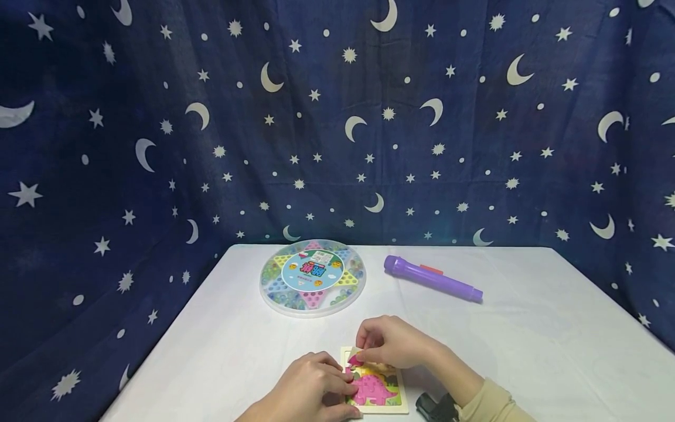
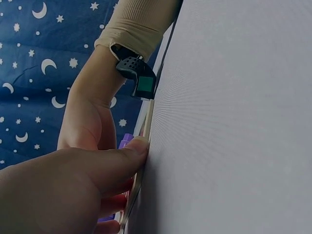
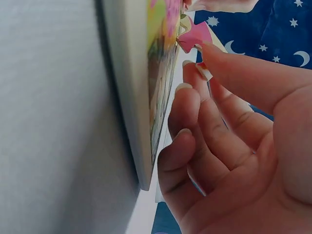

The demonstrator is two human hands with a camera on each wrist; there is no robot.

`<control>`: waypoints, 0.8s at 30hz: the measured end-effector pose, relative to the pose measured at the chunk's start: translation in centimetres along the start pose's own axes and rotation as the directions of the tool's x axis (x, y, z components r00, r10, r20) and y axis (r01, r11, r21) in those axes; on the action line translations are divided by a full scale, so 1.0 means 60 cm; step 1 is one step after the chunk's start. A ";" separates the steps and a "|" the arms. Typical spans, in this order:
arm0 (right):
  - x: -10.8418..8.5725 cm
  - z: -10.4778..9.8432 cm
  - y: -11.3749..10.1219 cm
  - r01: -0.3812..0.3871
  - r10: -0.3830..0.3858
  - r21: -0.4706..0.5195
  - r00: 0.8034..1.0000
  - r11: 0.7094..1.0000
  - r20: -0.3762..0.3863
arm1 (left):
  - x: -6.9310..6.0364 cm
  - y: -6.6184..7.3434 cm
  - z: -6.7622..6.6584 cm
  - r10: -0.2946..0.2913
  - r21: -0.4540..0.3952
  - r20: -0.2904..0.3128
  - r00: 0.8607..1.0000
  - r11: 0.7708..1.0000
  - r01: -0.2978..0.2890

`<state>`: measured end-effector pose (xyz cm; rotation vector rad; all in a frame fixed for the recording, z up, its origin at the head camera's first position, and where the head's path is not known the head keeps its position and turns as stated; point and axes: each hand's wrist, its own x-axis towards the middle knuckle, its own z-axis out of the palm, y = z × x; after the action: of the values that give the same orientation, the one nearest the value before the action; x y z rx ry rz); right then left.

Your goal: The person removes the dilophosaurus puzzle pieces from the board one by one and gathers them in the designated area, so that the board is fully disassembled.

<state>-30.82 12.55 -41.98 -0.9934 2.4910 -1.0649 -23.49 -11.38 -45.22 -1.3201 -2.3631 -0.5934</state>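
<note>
The head camera looked forward and down from the near side, set back enough to take in most of the table (image 1: 527, 328), with the curtain (image 1: 337, 146) across the upper half and the left hand (image 1: 311, 384), right hand (image 1: 395, 343) and puzzle (image 1: 377, 390) at bottom centre. The left wrist camera looked close and low along the table, which stood upright at the right of its sideways frame, the curtain at upper left. The right wrist camera, equally near, faced the puzzle edge-on, table at left, curtain at upper right; both wrist views shared the puzzle's edge.
</note>
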 end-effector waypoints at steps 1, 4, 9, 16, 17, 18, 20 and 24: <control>0.000 0.000 0.000 -0.003 0.003 0.011 1.000 1.000 0.005 | 0.000 0.000 0.000 0.003 0.001 -0.004 1.000 1.000 -0.003; -0.001 -0.003 0.002 -0.001 0.000 0.028 1.000 1.000 0.008 | 0.000 -0.001 0.001 0.011 0.012 -0.014 1.000 1.000 -0.011; -0.002 -0.008 0.005 -0.009 0.009 0.033 1.000 0.999 -0.018 | 0.001 -0.001 0.001 0.007 0.022 -0.014 1.000 1.000 -0.006; -0.001 -0.015 0.014 -0.046 0.048 0.034 0.996 0.998 -0.070 | 0.003 -0.001 -0.001 -0.006 0.011 -0.010 1.000 1.000 0.006; 0.000 -0.016 0.016 -0.045 0.048 0.033 0.996 0.998 -0.078 | 0.003 -0.001 -0.001 -0.009 0.013 -0.008 1.000 1.000 0.009; 0.000 -0.017 0.018 -0.042 0.045 0.031 0.995 0.999 -0.086 | 0.003 -0.001 -0.001 -0.012 0.016 -0.004 1.000 1.000 0.012; 0.000 -0.018 0.021 -0.039 0.041 0.022 0.994 0.999 -0.103 | 0.003 -0.001 -0.001 -0.019 0.020 0.007 1.000 1.000 0.019; 0.001 -0.019 0.026 -0.042 0.043 0.010 0.990 0.999 -0.136 | 0.002 -0.002 0.000 -0.037 0.008 0.020 0.999 0.999 0.036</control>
<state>-32.17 13.92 -42.31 -0.8896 2.6013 -1.1644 -23.66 -11.36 -45.14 -1.2882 -2.4083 -0.5829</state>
